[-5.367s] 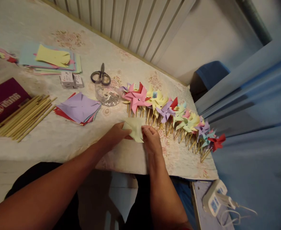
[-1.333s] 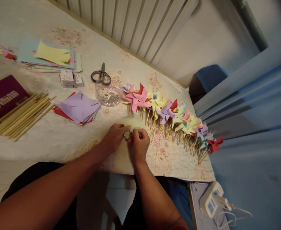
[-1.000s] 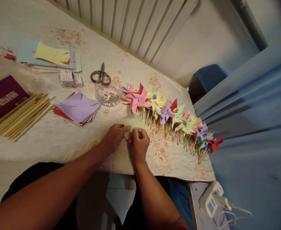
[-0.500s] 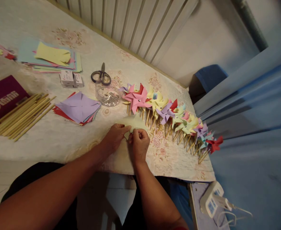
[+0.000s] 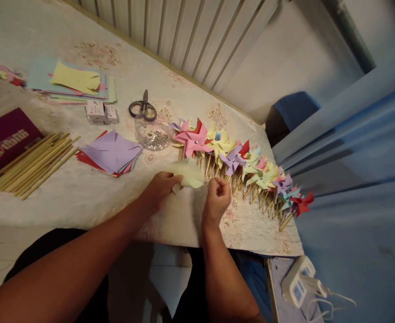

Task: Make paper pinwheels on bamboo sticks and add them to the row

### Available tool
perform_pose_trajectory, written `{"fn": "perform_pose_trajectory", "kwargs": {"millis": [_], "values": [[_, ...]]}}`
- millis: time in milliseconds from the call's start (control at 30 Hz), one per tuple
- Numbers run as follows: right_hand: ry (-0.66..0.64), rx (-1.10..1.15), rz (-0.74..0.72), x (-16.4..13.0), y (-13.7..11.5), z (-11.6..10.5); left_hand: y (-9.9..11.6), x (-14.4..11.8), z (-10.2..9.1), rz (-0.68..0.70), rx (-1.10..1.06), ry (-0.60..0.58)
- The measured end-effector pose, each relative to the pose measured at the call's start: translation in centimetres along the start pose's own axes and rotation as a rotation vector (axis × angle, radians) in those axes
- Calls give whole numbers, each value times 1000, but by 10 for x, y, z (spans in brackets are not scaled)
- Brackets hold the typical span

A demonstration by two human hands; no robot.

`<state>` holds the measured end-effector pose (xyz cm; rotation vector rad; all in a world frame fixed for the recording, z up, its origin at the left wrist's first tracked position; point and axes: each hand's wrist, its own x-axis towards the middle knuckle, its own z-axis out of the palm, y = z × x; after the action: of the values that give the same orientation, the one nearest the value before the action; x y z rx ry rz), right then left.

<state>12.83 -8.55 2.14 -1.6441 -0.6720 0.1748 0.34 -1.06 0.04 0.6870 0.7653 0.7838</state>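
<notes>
My left hand (image 5: 166, 187) pinches a pale green sheet of paper (image 5: 188, 172) by its left side, just above the table. To the right, apart from the paper, my right hand (image 5: 218, 193) is closed with its fingertips pressed together; whatever is in them, if anything, is too small to make out. Beyond both hands runs a row of paper pinwheels (image 5: 231, 154) on sticks. A clear round container (image 5: 154, 136) of small shiny metal pieces stands behind my left hand. Left of it lies a stack of cut paper squares (image 5: 111, 150), a purple one on top.
Black-handled scissors (image 5: 143, 107) lie behind the container. Two small white boxes (image 5: 100, 112) stand near a stack of coloured paper (image 5: 39, 74). Wooden sticks (image 5: 42, 163) lie at the left by a purple box (image 5: 7, 139). A power strip (image 5: 296, 282) sits at lower right.
My right hand has moved off the paper to the right, its fingers still closed. My left hand keeps hold of the paper, which now shows more fully.
</notes>
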Motion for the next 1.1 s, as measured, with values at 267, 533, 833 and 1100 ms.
{"fn": "perform_pose_trajectory", "kwargs": {"millis": [267,533,833,1100], "values": [[-623,269,333,28,14,-17,15,-7,2,-43,238,-155],[-791,163,447,17,21,-11,18,-12,3,-83,482,-333],[-855,-50,323,20,25,-14,8,-5,-4,-47,539,-370],[-769,144,380,18,27,-8,13,-10,-1,-100,314,-287]]}}
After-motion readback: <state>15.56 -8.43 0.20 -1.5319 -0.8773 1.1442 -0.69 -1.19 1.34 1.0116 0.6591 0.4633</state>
